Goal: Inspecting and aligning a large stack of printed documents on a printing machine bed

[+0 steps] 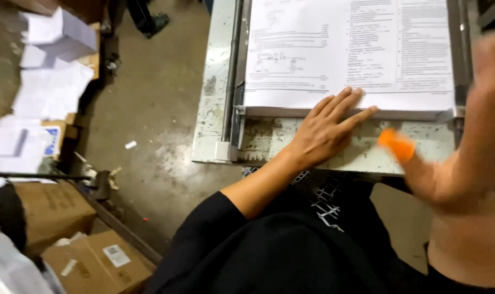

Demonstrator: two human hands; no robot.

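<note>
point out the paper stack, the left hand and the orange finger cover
paper stack (367, 49), head view, on the printed top sheet
left hand (321, 133), head view, on the back of the hand
orange finger cover (397, 144), head view, on its middle

A print shop or bindery is indicated: a thick stack of printed sheets (348, 54) is squared against a metal guide (232, 71) on a worn, paint-chipped tabletop (209, 109). Cardboard boxes (95, 261) and loose paper piles (51, 81) are scattered on a stained concrete floor (155, 109).
</note>
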